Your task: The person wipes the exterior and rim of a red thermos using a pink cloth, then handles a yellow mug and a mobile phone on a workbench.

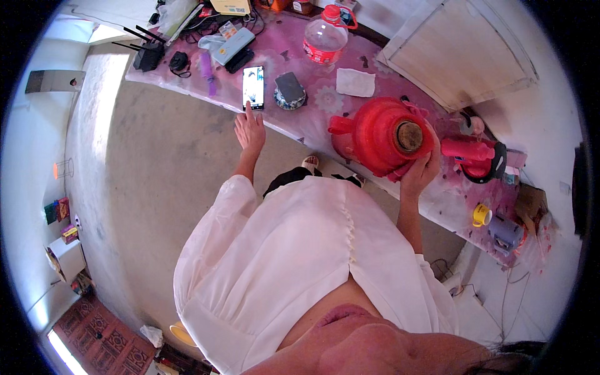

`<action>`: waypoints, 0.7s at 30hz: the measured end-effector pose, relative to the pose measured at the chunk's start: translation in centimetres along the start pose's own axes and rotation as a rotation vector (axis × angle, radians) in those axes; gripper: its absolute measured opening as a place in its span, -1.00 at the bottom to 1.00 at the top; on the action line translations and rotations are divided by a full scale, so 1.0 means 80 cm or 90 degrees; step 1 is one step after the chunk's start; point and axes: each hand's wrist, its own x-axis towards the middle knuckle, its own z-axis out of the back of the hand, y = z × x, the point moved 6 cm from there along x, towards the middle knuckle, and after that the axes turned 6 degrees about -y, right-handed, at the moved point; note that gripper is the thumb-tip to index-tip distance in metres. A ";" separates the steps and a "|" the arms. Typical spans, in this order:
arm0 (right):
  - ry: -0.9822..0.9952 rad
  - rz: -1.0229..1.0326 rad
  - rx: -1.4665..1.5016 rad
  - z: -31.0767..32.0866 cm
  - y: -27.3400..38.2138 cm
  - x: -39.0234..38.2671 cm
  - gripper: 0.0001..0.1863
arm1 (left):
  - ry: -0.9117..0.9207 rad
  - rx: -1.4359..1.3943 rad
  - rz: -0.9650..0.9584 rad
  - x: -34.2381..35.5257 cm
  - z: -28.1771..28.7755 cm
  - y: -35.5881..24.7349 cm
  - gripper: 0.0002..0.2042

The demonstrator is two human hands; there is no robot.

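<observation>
My left hand (250,132) reaches the near edge of the table (331,97), index finger stretched onto the lower end of a lit phone (253,82). Its other fingers are loosely spread and hold nothing. At the right, my right hand (420,175) is wrapped against the side of a large red thermos flask (374,134). The flask has a cork stopper (410,136) in its mouth and a handle on its left. Part of my right fingers is hidden behind it, and I cannot tell whether its base rests on the table.
Beyond the phone stand a clear bottle with a red cap (325,39), a white cloth (355,82) and a dark block-shaped item (289,87). A black router (149,55) lies far left. Rightward are a red-and-black object (480,164), a yellow mug (482,215) and a grey-blue jug (505,232).
</observation>
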 end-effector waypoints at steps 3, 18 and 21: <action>0.003 -0.009 0.009 0.000 -0.001 -0.001 -0.51 | -0.002 0.001 0.006 0.003 0.002 -0.001 -0.38; 0.015 -0.022 0.020 0.001 -0.004 -0.003 -0.48 | -0.026 0.013 -0.028 -0.015 0.007 -0.005 -0.41; 0.004 -0.022 0.023 0.002 -0.005 -0.004 -0.48 | -0.052 0.046 -0.041 0.009 0.014 -0.013 -0.44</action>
